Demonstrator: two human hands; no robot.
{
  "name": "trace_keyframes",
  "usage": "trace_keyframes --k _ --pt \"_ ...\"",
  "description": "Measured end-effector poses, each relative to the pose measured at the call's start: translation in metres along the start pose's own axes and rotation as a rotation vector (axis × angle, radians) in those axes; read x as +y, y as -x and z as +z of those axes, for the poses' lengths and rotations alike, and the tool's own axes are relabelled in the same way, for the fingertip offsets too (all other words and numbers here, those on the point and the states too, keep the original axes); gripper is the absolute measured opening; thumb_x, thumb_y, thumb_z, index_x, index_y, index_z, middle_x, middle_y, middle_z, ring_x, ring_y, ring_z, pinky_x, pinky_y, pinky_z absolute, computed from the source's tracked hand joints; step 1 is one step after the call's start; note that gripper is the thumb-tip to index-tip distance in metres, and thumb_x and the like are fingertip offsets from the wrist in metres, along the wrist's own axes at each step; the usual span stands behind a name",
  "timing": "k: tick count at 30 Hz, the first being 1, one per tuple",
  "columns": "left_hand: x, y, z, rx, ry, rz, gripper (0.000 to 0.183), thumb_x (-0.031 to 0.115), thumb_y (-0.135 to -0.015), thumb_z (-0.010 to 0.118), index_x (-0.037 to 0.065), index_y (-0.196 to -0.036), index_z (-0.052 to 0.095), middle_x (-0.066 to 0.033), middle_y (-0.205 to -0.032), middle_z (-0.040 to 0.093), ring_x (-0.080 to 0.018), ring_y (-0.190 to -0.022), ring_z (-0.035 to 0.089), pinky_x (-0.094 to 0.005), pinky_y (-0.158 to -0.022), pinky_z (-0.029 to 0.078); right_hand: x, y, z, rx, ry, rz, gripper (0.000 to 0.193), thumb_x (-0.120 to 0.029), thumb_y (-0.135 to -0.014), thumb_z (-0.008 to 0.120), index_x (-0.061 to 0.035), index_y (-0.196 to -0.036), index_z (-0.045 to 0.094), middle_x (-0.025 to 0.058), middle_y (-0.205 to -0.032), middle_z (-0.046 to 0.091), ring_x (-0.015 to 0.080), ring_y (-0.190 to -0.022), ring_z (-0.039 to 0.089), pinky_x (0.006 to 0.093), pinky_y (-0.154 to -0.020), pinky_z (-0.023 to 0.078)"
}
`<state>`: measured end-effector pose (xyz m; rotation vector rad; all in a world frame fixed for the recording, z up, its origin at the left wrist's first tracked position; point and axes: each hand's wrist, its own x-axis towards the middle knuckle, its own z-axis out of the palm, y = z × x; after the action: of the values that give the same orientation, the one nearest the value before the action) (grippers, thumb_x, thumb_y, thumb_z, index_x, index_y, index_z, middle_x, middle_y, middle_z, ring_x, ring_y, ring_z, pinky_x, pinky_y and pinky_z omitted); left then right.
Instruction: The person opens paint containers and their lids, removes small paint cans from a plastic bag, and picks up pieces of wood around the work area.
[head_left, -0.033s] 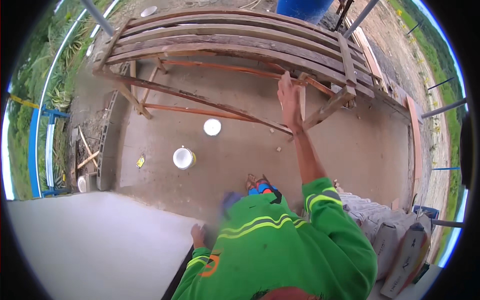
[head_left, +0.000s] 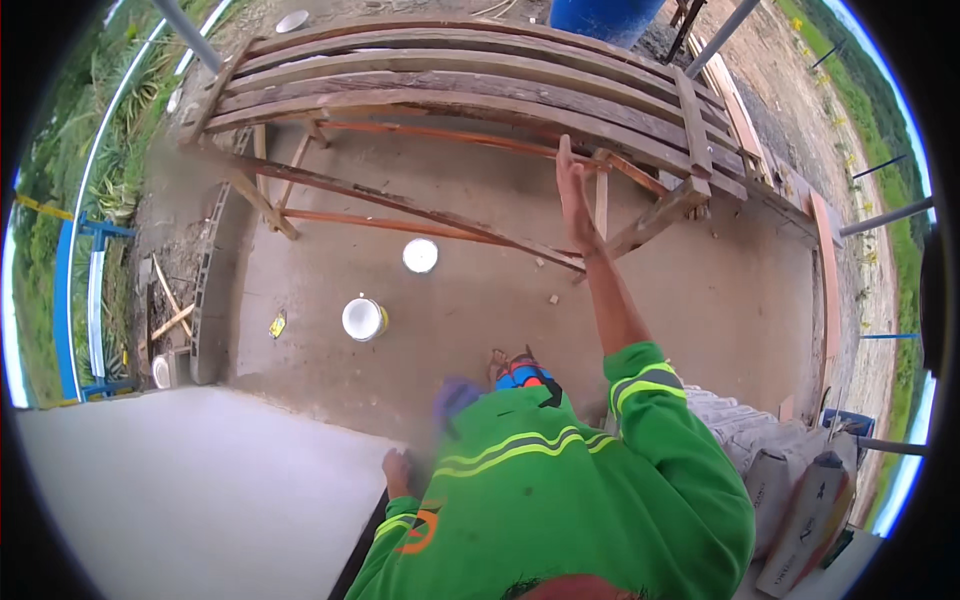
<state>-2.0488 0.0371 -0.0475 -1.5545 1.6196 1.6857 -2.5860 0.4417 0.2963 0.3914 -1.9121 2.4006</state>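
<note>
My right hand (head_left: 574, 198) is raised at the end of an outstretched arm, fingers straight and palm turned edge-on, holding nothing. In the picture it overlaps the front edge of a wooden slatted platform (head_left: 430, 103) on a timber frame; I cannot tell whether it touches the wood. Low at my left side, my left hand (head_left: 396, 470) lies close against the edge of a smooth white surface (head_left: 220, 470). Its fingers are mostly hidden, and nothing shows in it. Both arms wear green sleeves with reflective yellow bands.
A white bucket (head_left: 362, 319), a round white lid or pail (head_left: 420, 256) and a small yellow packet (head_left: 277, 324) are on the concrete floor. Stacked paper sacks (head_left: 800, 520) stand at the right. Behind the platform is a blue drum (head_left: 603, 20); a diagonal brace (head_left: 400, 208) crosses below.
My right hand has turned from a more spread, slightly bent pose to a straighter, edge-on one. My left hand stays at the white surface's edge.
</note>
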Motion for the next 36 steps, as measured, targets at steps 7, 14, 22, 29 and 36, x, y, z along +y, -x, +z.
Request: trace_keyframes --k 7,14,22,29,36 --pt "0.104 -0.031 0.063 0.024 0.211 -0.176 0.037 0.029 -0.096 0.048 0.007 -0.124 0.056 -0.0112 -0.107 0.061 -0.0259 -0.091 0.059 -0.045 -0.073 0.05 0.091 -0.172 -0.053 -0.04 1.113 -0.052 0.091 -0.071 -0.095 0.029 -0.0113 -0.158 0.003 0.0207 -0.163 0.0 0.0352 -0.151 -0.002 0.0525 -0.12 0.001" --pt "0.298 -0.162 0.129 -0.275 -0.234 -0.004 0.076 0.06 -0.1 0.03 0.005 -0.152 0.029 -0.0199 -0.154 0.033 -0.0368 -0.141 0.034 -0.0516 -0.105 0.039 0.112 -0.263 -0.067 0.062 1.399 0.062 0.09 -0.07 -0.094 0.03 -0.0143 -0.158 0.001 0.022 -0.162 -0.003 0.0399 -0.15 0.0 0.0542 -0.12 0.002" --pt "0.598 -0.024 0.393 -0.995 -0.372 0.604 0.071 0.056 -0.104 0.023 0.001 -0.142 0.046 -0.0174 -0.14 0.053 -0.0301 -0.131 0.049 -0.0428 -0.109 0.036 0.0 -0.226 -0.11 0.463 -0.645 -0.251 0.102 -0.079 -0.087 0.038 -0.0143 -0.158 0.001 0.0171 -0.163 -0.001 0.0357 -0.15 0.007 0.0501 -0.121 0.005" --pt "0.614 0.052 0.475 -1.429 -0.526 0.57 0.074 0.058 -0.103 0.022 -0.001 -0.144 0.041 -0.0195 -0.14 0.052 -0.0299 -0.13 0.049 -0.0429 -0.109 0.036 0.019 -0.175 -0.165 0.659 -0.093 -0.288 0.094 -0.072 -0.094 0.033 -0.0131 -0.158 -0.003 0.0154 -0.164 -0.004 0.0292 -0.152 0.0 0.0423 -0.122 0.003" --pt "0.576 0.068 0.521 -1.56 -0.561 0.42 0.078 0.062 -0.101 0.025 0.001 -0.151 0.028 -0.0192 -0.144 0.046 -0.0289 -0.132 0.045 -0.0431 -0.11 0.035 0.057 -0.112 -0.153 0.493 1.124 -0.05 0.089 -0.067 -0.095 0.036 -0.0155 -0.158 0.001 0.0205 -0.162 -0.007 0.0385 -0.15 0.001 0.0497 -0.121 0.006"
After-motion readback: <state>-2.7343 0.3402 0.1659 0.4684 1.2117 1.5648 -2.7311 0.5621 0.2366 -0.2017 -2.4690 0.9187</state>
